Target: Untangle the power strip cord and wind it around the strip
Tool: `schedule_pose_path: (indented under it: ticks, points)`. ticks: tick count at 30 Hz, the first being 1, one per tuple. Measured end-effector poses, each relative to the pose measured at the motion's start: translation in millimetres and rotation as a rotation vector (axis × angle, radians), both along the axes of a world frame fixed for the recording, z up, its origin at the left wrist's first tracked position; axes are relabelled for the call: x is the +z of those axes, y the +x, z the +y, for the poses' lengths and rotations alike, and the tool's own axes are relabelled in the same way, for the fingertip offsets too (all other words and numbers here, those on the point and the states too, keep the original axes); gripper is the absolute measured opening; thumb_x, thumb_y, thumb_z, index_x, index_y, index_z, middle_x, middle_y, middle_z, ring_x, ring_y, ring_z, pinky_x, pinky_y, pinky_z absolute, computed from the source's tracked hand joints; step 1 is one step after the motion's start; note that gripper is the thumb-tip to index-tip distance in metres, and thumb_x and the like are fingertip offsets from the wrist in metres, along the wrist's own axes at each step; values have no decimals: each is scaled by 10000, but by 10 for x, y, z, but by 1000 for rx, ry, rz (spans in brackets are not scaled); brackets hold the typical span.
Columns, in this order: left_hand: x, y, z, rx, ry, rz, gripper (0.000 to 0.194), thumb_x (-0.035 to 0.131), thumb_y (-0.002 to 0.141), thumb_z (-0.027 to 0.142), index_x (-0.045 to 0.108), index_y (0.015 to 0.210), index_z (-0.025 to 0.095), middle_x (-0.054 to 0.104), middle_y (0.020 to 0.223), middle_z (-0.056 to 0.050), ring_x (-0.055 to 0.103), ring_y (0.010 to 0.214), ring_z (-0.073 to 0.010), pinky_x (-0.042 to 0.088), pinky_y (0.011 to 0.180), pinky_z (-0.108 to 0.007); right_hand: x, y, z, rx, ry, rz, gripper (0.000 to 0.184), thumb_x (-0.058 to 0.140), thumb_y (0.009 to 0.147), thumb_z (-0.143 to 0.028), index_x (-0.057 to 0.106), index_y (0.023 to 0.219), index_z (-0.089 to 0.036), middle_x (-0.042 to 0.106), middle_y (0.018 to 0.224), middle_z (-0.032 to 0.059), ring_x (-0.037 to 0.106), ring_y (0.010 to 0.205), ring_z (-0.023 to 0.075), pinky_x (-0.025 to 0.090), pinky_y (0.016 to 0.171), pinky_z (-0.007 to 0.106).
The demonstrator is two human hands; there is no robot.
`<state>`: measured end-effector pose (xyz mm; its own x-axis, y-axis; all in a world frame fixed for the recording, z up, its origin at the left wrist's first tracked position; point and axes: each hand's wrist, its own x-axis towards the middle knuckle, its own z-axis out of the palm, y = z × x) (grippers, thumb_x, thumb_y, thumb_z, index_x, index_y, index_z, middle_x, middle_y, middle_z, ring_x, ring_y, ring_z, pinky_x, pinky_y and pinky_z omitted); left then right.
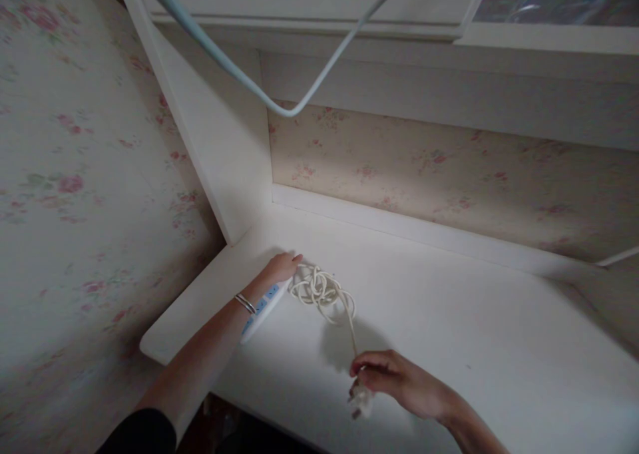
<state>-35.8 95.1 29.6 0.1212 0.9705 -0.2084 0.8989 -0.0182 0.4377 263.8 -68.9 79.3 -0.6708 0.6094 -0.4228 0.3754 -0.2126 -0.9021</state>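
A white power strip (pixel 262 307) with blue sockets lies on the white desk (pixel 474 347) near its left end. My left hand (pixel 280 267) rests on the strip's far end, fingers curled over it. A tangled cream cord (pixel 319 289) bunches beside that hand and runs toward me. My right hand (pixel 399 381) pinches the cord's white plug (pixel 360 402) just above the desk.
Floral wallpaper (pixel 74 174) covers the left and back walls. A white side panel (pixel 219 148) and an upper shelf (pixel 499 48) frame the desk. A pale blue cable (pixel 249 81) loops down overhead. The desk's left edge ends near my left forearm.
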Motion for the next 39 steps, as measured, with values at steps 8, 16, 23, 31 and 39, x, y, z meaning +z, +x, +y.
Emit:
schedule_pose_path:
  ticks: [8,16,23,31,39]
  points:
    - [48,64,-179,-115,-65,-327,343,430,831,365,667,718,145,637,627,-8,547,568,-130,381,538,-223,-423,-933,207,-149,143,5,231,570,816,-405,570,808,-174,658,584,-5,472,388,80,320,392,185]
    - [-24,125,-287,-111,-26,-507,321,422,828,344,638,755,118,636,684,-31,540,597,-130,396,541,-228,-494,-1489,550,-620,70,252,443,524,811,-607,552,736,-172,476,361,-62,275,303,58,160,354,206]
    - [-66,119,-348,-116,-28,-513,264,420,814,274,634,745,134,622,600,-11,562,580,-141,410,557,-232,-594,-1591,755,-764,218,158,547,419,839,-658,601,694,-164,592,524,9,409,388,86,291,407,227]
    - [-143,154,-357,-146,36,-427,324,423,862,363,620,717,149,620,657,-17,535,611,-143,359,560,-231,-666,-1277,1076,-691,579,-218,417,421,890,-500,641,1034,-176,600,531,0,564,520,183,403,565,276]
    - [-211,230,-390,-138,9,-316,391,454,843,487,634,763,149,624,664,-5,563,618,-152,345,532,-230,-700,-1136,1150,-569,730,-420,411,452,898,-402,553,1254,-223,694,957,119,642,822,257,438,715,342]
